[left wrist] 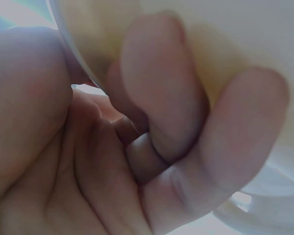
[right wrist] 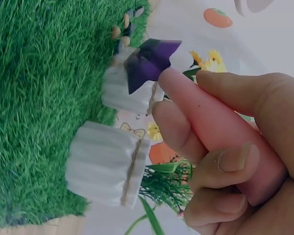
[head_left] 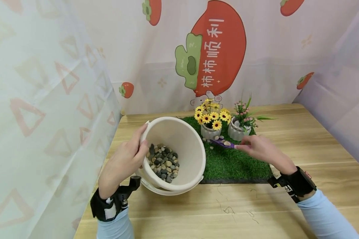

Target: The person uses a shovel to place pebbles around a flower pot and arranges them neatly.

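Observation:
A white bucket (head_left: 191,156) tilts toward me with several small pebbles (head_left: 164,162) in its bottom. My left hand (head_left: 128,157) grips its left rim, fingers curled over the wall (left wrist: 245,39). My right hand (head_left: 257,147) holds a small scoop with a pink handle (right wrist: 220,127) and a purple blade (head_left: 219,142); a few pebbles lie on the blade. The blade hovers beside the white ribbed pot with yellow flowers (head_left: 210,124). A second white pot with pink flowers (head_left: 240,127) stands just behind my right hand. A few pebbles lie on the turf at the first pot's foot.
Both pots stand on a green artificial turf mat (head_left: 230,164) on a wooden table (head_left: 311,139). Printed curtains close off the back and both sides. Bare wood lies in front of the mat and to its right.

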Motion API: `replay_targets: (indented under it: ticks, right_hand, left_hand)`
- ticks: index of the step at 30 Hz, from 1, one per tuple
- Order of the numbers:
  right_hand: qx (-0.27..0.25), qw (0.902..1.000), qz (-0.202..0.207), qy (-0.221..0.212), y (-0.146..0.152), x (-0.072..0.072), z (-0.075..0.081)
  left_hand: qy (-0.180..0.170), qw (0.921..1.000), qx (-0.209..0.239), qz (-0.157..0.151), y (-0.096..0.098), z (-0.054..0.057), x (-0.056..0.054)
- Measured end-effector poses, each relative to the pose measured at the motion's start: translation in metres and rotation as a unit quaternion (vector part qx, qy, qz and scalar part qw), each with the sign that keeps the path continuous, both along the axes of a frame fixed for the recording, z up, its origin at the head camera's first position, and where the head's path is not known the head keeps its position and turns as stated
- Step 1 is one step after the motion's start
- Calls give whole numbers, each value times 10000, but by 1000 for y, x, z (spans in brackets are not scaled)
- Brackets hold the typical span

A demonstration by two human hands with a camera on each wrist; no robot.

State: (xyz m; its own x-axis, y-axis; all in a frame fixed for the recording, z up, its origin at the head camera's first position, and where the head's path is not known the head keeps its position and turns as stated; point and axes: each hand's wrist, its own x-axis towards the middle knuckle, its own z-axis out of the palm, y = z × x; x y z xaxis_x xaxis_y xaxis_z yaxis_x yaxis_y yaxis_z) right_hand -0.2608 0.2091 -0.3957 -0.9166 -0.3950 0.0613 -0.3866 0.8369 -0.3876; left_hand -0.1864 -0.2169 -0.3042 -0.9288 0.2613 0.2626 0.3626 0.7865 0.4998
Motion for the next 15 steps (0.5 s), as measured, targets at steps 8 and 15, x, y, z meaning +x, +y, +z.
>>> replay_targets:
  ticks: [8, 15]
  right_hand:
    - [384, 9992, -79, 94, 5, -1, 10]
    - [710, 9974, -107, -6, 7, -5, 18]
  left_hand:
    - [-96, 9999, 33, 20, 0, 2, 0]
    - [3, 10000, -14, 43, 0, 1, 0]
